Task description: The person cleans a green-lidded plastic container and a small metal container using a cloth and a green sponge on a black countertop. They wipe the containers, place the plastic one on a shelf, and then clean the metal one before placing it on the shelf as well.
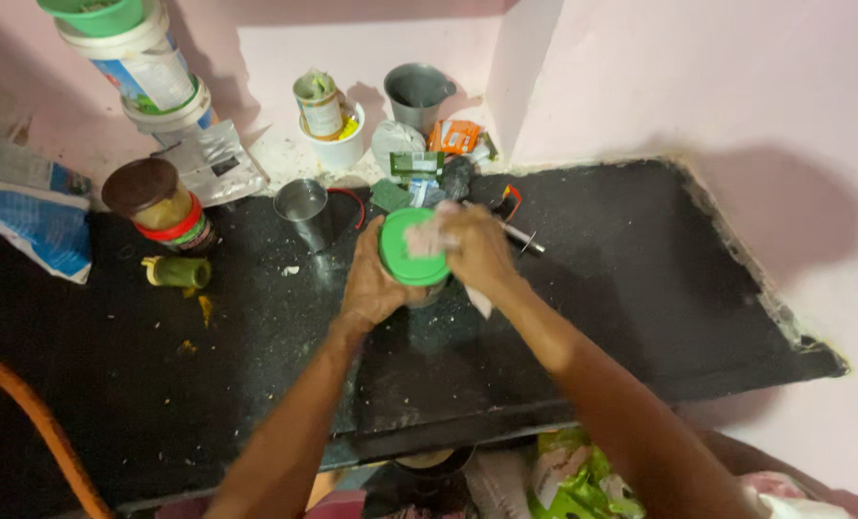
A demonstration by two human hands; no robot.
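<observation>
1. The green-lidded jar (413, 252) stands near the back edge of the black counter (640, 288), about midway along.
2. Left hand (369, 279) wraps its side; keep that grip firm.
3. Right hand (475, 248) clenches a pale cloth (427, 238) on the lid; rub with even pressure.
4. A steel cup (306, 209) stands just left.

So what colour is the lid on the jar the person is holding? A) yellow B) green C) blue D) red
B: the lid on the jar is bright green. The left hand grips the jar's side while the right hand presses a pale cloth on top of the lid, over the black counter.
</observation>
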